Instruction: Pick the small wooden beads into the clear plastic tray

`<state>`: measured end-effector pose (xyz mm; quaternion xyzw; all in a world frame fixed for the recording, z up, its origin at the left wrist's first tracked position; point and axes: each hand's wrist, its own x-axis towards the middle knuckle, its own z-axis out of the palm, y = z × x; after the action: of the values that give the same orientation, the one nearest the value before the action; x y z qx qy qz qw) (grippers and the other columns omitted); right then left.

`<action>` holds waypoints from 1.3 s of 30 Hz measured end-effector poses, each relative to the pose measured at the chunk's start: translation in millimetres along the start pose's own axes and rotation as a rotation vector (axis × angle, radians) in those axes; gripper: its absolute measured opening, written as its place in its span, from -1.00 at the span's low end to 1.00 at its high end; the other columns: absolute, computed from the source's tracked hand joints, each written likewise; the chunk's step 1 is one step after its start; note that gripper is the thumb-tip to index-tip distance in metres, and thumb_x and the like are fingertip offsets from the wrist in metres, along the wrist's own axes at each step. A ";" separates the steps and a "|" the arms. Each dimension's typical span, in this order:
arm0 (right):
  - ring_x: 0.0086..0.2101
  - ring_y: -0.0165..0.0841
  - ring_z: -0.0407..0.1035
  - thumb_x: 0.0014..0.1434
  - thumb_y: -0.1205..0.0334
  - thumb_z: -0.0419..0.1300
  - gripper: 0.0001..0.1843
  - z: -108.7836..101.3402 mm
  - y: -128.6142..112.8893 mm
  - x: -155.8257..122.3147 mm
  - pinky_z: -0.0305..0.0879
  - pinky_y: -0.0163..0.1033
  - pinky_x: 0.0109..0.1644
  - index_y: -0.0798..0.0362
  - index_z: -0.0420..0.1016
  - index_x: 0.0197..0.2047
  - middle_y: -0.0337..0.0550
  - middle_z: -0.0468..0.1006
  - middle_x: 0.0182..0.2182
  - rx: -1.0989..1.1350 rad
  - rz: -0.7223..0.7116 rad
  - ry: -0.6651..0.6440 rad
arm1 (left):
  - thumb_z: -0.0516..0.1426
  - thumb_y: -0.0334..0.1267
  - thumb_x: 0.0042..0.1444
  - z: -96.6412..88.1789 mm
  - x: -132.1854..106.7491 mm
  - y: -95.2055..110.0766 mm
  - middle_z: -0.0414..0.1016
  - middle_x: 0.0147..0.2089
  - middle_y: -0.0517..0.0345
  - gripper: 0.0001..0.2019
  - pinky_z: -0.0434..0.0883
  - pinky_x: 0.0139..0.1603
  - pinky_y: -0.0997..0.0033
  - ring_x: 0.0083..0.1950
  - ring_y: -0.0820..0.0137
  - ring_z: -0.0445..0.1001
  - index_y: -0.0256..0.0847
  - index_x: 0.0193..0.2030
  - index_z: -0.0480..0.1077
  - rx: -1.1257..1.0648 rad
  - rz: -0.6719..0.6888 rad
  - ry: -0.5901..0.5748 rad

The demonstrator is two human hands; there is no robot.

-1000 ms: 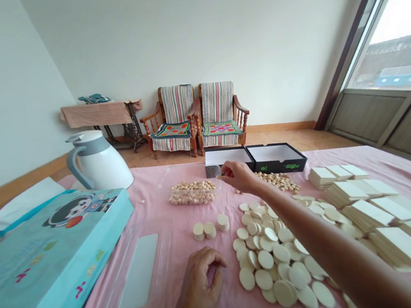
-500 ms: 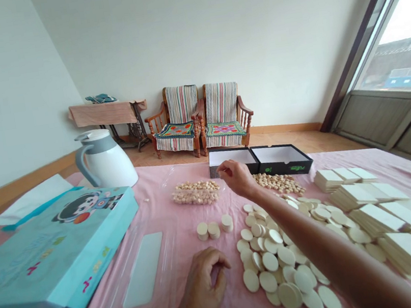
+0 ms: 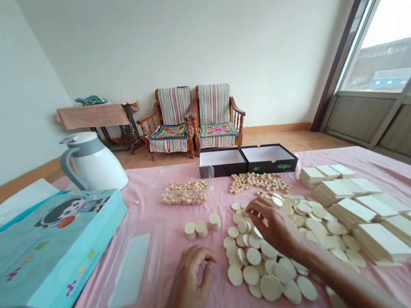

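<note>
My left hand (image 3: 190,289) is close to the front of the pink cloth, fingers curved, with a gap between thumb and index finger and nothing visible in it. Just beyond it stand three short stacks of round wooden discs (image 3: 201,229). My right hand (image 3: 276,226) hovers over a big loose pile of the same pale discs (image 3: 269,286), its fingers bent and apart, seemingly holding nothing. Whether its fingertips touch a disc I cannot tell. Behind the pile lie small wooden pieces (image 3: 252,181), and more fill a clear plastic tray (image 3: 208,172).
Two joined black boxes with white insides (image 3: 270,158) stand at the far edge. On the right are rows of rectangular wooden-board stacks (image 3: 384,240). To the left lie a clear plastic lid (image 3: 130,270), a turquoise gift box (image 3: 65,247) and a white-grey jug (image 3: 95,165).
My right hand has come back from near the black boxes to above the disc pile, and its fingers have opened. My left hand keeps its place. The view has turned slightly right.
</note>
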<state>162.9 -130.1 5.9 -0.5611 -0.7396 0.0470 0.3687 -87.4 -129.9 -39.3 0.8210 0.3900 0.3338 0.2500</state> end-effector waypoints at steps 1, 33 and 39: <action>-0.36 -0.41 0.32 0.23 0.35 0.00 -0.85 -1.4 0.4 -5.4 0.22 -0.31 -0.26 0.07 0.38 -0.29 -0.16 0.42 -0.34 -0.006 0.005 0.011 | -0.02 -0.50 0.07 -1.0 -0.6 3.2 0.45 -0.26 0.09 -0.80 0.37 -0.11 0.34 -0.15 0.32 0.41 -0.19 -0.28 0.35 0.022 0.034 0.006; -0.31 -0.37 0.30 0.24 0.37 -0.03 -0.80 -5.3 28.8 -21.9 0.13 -0.25 -0.15 0.08 0.38 -0.36 -0.14 0.42 -0.33 -0.237 0.016 -0.142 | -0.02 -0.60 0.05 81.9 211.9 23.6 0.49 -0.17 -0.20 -0.69 0.39 -0.15 0.26 -0.09 0.15 0.49 -0.35 -0.06 0.30 0.744 -0.005 -0.292; -0.31 -0.38 0.29 0.24 0.39 -0.03 -0.80 -2.9 31.2 -23.4 0.14 -0.27 -0.17 0.08 0.35 -0.37 -0.15 0.40 -0.34 -0.224 0.027 -0.158 | -0.02 -0.51 0.10 53.9 195.6 33.8 0.45 -0.11 -0.02 -0.74 0.36 -0.09 0.34 -0.05 0.26 0.43 -0.22 -0.09 0.29 0.735 0.093 -0.234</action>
<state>191.8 -139.8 -18.6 -0.6031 -0.7594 0.0131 0.2438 61.2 0.6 17.3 0.9052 0.4147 0.0870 -0.0336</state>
